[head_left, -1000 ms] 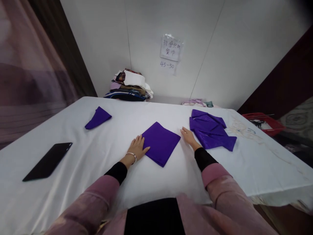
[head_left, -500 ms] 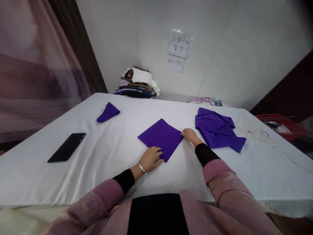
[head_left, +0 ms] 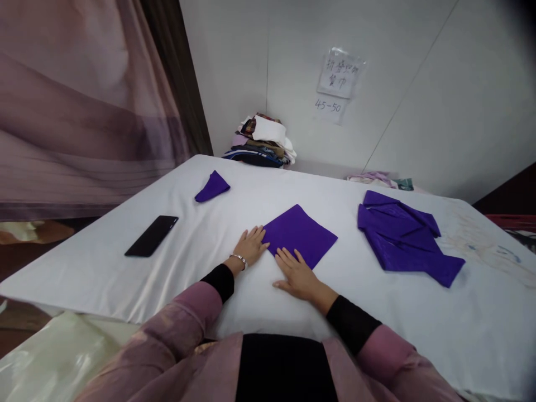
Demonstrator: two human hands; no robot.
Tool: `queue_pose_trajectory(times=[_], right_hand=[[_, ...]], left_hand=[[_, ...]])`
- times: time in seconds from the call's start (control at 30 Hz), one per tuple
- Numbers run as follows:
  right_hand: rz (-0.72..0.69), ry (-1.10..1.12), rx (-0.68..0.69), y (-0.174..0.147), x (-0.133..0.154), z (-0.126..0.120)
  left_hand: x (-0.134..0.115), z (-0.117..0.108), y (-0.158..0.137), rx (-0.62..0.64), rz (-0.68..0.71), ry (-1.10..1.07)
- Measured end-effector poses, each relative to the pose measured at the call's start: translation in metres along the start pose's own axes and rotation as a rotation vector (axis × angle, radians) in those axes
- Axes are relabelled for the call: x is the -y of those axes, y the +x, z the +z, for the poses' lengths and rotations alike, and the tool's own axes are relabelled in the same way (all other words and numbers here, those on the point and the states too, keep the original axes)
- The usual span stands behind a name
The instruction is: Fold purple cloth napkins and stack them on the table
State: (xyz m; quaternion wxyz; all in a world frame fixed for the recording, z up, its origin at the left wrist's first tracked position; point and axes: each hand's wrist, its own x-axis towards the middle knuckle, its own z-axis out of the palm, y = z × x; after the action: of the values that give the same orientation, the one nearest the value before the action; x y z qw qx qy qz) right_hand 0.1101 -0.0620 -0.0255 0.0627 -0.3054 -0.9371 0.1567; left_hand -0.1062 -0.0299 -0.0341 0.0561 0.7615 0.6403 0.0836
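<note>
purple, the folded square cloth point(head_left: 299, 231) lies flat on the white table point(head_left: 402, 324), just beyond the right hand point(head_left: 298, 277) and right of the left hand point(head_left: 250, 247). both palms face down, fingers slightly spread: left at the cloth's left corner, right on its near-left edge.

"From my remote seat, what finishes do I have?"

"I see the folded purple square point(head_left: 300, 231) as smooth, matt cloth."

"And the white tablecloth point(head_left: 196, 237)?"

"Satiny, with a soft sheen along its creases. The bracelet point(head_left: 241, 259) I read as shiny metal, the black slab point(head_left: 152, 236) as smooth."

"The wall sign point(head_left: 340, 73)?"

"Paper, I'd say, in glossy clear plastic. The curtain point(head_left: 84, 100) looks like thin fabric."
</note>
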Motion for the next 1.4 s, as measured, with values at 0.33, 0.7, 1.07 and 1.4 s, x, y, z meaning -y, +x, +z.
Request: queue_pose_trajectory(times=[0.33,0.7,1.07,1.4], right_hand=[[0.056,-0.016,-0.025,-0.045,0.004,0.005],[0.625,-0.003,-0.289,-0.059,-0.1,-0.054],[0.929,0.001,-0.076,-0.006,-0.147,-0.085],[0.859,0.377,-0.169,-0.021,-0.127,-0.083]], left_hand=[[0.0,0.0,-0.001,0.015,-0.02,0.004],[-0.049,-0.01,-0.018,-0.086,0.244,-0.132],[-0.08,-0.003,-0.029,-0.015,0.517,-0.095],[-0.044,-0.01,-0.019,-0.087,0.477,-0.006]])
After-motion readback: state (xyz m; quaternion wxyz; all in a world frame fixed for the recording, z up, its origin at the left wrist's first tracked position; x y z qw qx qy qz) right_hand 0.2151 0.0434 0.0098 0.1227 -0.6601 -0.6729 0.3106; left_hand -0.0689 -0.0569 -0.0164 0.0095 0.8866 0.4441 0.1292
